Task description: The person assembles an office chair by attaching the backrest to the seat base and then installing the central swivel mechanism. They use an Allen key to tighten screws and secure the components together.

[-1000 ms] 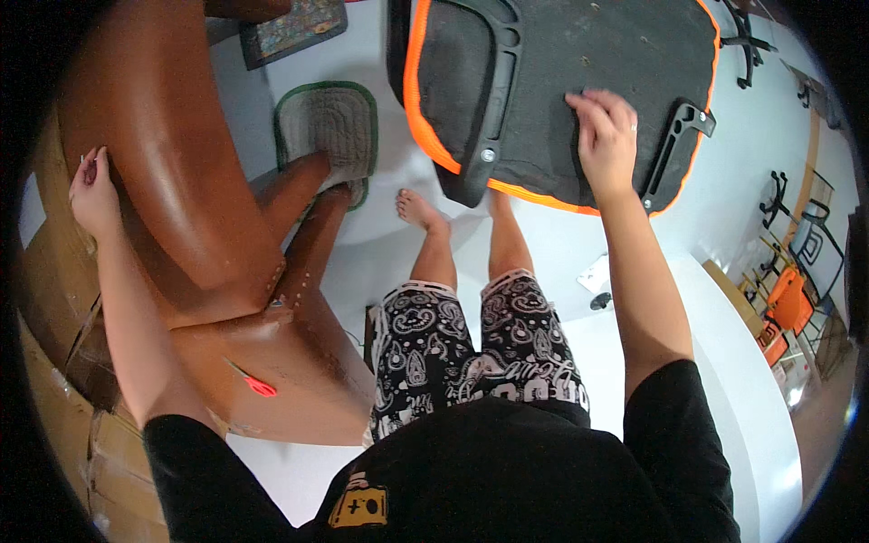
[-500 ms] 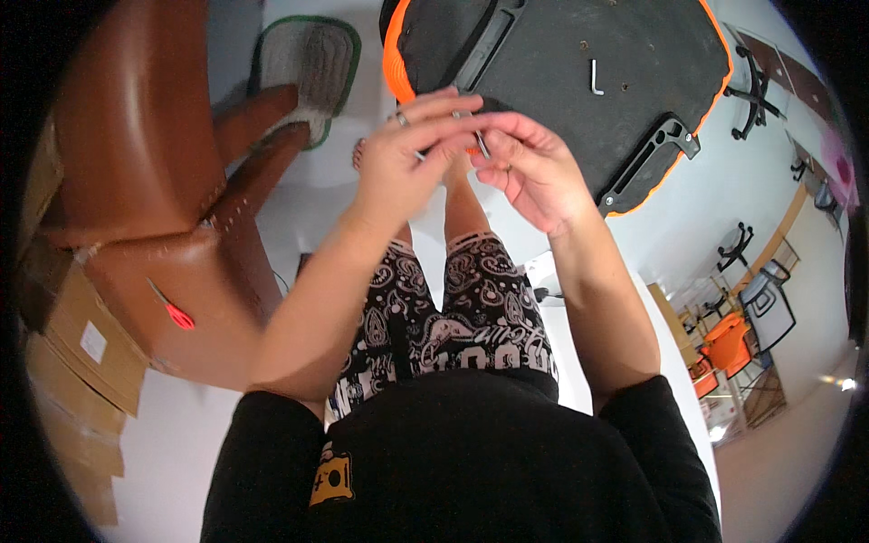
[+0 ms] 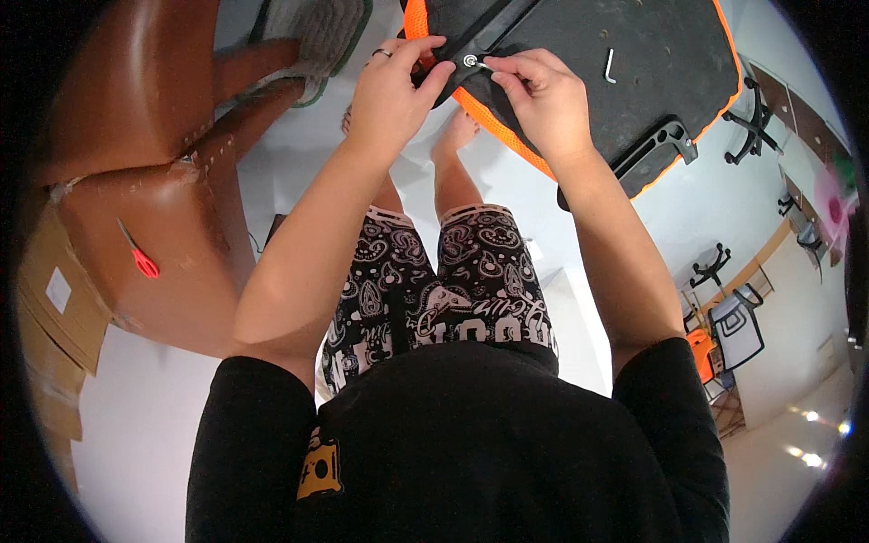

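An upturned seat cushion (image 3: 579, 41), black underneath with an orange mesh edge, lies before me. Along its left side runs a black bracket (image 3: 496, 23), with round metal washers (image 3: 470, 61) at its near end. My left hand (image 3: 391, 90), with a ring on one finger, grips around that end, thumb and forefinger on either side of it. Close beside the washers, my right hand (image 3: 548, 95) pinches a small metal bolt (image 3: 485, 66) between thumb and forefinger; its tip is partly hidden. An L-shaped hex key (image 3: 609, 66) rests on the cushion's underside, right of my right hand.
A second black bracket (image 3: 665, 145) is on the cushion's right side. At left stands brown leather furniture (image 3: 172, 262) with red-handled scissors (image 3: 138, 253) on it, beside cardboard (image 3: 68, 317). A grey mat (image 3: 321, 41) lies on the floor. Chair parts (image 3: 738, 326) stand at right.
Both hands have moved forward from in front of the cushion to the left bracket's near end. Washers now show there, and the bolt in my right hand is beside them.
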Demonstrator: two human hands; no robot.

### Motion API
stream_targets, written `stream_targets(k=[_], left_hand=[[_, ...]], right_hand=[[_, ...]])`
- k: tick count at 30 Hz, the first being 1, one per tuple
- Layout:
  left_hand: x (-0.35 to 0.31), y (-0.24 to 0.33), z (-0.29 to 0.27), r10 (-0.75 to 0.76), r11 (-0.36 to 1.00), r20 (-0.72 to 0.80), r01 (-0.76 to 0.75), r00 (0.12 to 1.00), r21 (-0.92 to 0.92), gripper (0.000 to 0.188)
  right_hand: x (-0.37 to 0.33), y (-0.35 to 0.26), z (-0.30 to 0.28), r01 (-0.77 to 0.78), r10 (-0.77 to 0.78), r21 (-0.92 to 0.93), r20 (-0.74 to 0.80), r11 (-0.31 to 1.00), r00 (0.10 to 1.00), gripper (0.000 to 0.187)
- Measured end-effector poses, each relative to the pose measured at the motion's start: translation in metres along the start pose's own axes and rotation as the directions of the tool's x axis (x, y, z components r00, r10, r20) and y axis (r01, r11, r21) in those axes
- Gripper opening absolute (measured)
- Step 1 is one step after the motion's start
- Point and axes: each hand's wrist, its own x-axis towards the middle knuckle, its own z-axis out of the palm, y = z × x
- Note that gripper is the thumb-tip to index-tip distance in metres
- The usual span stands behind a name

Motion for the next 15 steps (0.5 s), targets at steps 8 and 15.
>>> stream_targets(k=[8,15], left_hand=[[-0.006,-0.018,0.017,0.028,0.996,-0.09,-0.02,0.996,0.092,0.033],[-0.005,-0.023,0.023,-0.061,0.995,0.02,0.059,0.998,0.081,0.039]], right_hand=[[0.009,0.002,-0.012,0.096,-0.075,-0.151,0.136,0.984,0.988,0.017],[0.028,0.015,-0.024,0.212,-0.17,-0.164,0.238,0.963,0.956,0.016]])
